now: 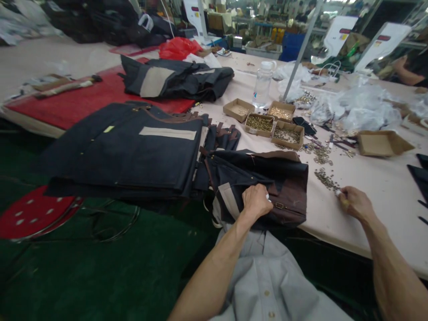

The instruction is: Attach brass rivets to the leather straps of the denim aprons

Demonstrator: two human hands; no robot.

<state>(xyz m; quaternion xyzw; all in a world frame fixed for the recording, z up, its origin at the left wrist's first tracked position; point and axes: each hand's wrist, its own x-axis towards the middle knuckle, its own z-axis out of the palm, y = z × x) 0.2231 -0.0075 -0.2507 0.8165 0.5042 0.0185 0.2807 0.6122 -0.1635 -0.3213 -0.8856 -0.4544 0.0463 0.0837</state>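
Observation:
A dark fabric bag piece (289, 191) with brown panels and a small buckle lies at the table's front edge. My left hand (257, 200) is closed on it, knuckles up, with white showing at a fingertip. To the right, my right hand (356, 203) rests at the near end of a loose scatter of small metal fittings (326, 179). Its fingers are pinched together, also with white at a fingertip; anything between them is too small to make out. A stack of dark fabric panels (133, 151) lies left of the bag piece.
Small cardboard boxes (259, 124) of metal fittings stand behind the bag piece. Beyond them are a clear plastic bottle (262, 87), a slanting metal pole (302, 51) and plastic bags (364, 107). A red stool (33, 214) stands at left; another person's arm (409, 76) shows far right.

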